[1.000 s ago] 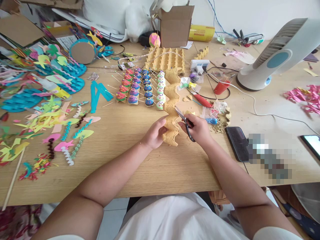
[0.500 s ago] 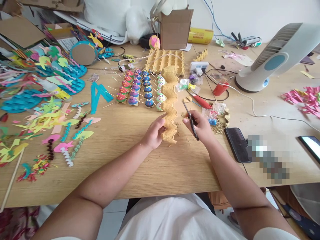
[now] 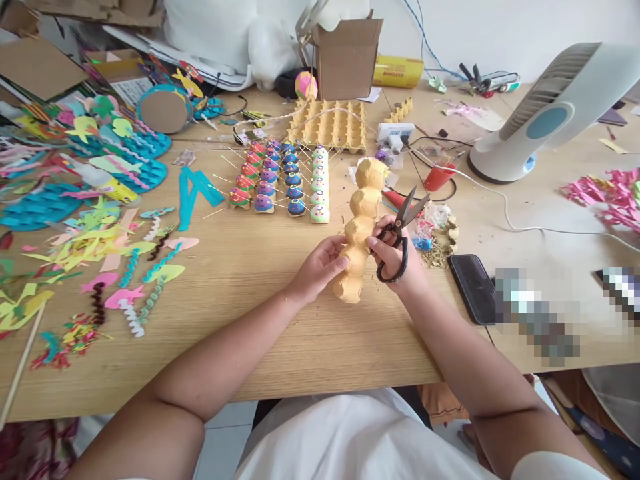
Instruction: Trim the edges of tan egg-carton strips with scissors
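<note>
A tan egg-carton strip (image 3: 363, 203) with several rounded bumps stands tilted over the wooden table, its domed side facing me. My left hand (image 3: 320, 267) grips its lower left edge, thumb across the front. On the other side, my right hand (image 3: 397, 257) holds black-handled scissors (image 3: 407, 212), blades parted and pointing up and away, while its thumb touches the strip's right edge. Beyond the strip to the left stand painted egg-carton rows: red (image 3: 241, 195), purple (image 3: 265, 203), blue (image 3: 296, 206) and white (image 3: 320, 212), with thin sticks poking out at their sides.
A larger egg tray (image 3: 330, 127) lies at the back. Colourful paper cutouts (image 3: 107, 237) cover the left side. To the right are a red cup (image 3: 440, 175), a carton piece with shreds (image 3: 445, 248), a phone (image 3: 474, 288), a white fan (image 3: 535, 120) and its cable.
The strip has turned over to show its rounded bumps and shifted right, uncovering the white row. The scissors have swung up and opened, and my right hand has come to the strip.
</note>
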Tool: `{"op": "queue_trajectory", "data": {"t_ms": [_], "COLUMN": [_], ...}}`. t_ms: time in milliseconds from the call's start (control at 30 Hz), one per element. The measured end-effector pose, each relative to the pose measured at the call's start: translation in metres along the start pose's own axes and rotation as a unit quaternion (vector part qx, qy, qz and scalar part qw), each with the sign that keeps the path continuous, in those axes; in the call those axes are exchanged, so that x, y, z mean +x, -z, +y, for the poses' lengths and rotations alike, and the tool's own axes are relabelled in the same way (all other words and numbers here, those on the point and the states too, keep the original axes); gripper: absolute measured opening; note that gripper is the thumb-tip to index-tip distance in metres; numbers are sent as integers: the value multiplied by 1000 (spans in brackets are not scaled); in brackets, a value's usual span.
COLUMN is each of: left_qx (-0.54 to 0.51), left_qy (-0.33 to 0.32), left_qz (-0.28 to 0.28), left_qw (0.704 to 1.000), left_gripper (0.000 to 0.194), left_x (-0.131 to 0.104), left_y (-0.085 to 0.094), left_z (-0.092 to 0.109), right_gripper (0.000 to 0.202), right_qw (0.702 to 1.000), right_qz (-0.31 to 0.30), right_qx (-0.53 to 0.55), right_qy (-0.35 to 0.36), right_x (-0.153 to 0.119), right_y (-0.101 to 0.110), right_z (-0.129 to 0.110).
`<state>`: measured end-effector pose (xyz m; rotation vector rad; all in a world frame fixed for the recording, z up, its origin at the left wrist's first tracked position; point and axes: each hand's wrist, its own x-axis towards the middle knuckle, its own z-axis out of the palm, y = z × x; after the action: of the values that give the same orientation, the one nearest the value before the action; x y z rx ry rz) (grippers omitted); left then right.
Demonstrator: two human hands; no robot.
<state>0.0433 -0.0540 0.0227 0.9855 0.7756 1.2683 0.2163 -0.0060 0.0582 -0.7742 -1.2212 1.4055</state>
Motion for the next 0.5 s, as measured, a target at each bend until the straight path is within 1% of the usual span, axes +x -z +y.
{"op": "queue_trajectory", "data": {"t_ms": [100,233,367,433,500], "left_qx": [-13,-40,-50,-58,-68], "left_qy": [1,-7,-21,-24,-25], "left_qz": [6,9,46,67,87], "left_qw": [1000,999,997,996,994], "left_gripper": [63,57,55,55,52], "left_x": [0,1,4,3,2], "left_y": [-2,-2,-3,-5,-7], "left_z": [3,5,6,10,14], "right_gripper": [42,40,35,30,24], "right_qw": [1000,997,990,980,957], "right_qz": [-10,-47,-76,-79,-73], "right_qx": [-17,-58,-122,-179,-268], "right_qy": [-5,-8,-10,22,78], "right_x": [-3,-8,-10,-7,-2], "right_y": [-3,-8,-8,-3,6], "right_z": [1,1,-3,-5,-5]}}
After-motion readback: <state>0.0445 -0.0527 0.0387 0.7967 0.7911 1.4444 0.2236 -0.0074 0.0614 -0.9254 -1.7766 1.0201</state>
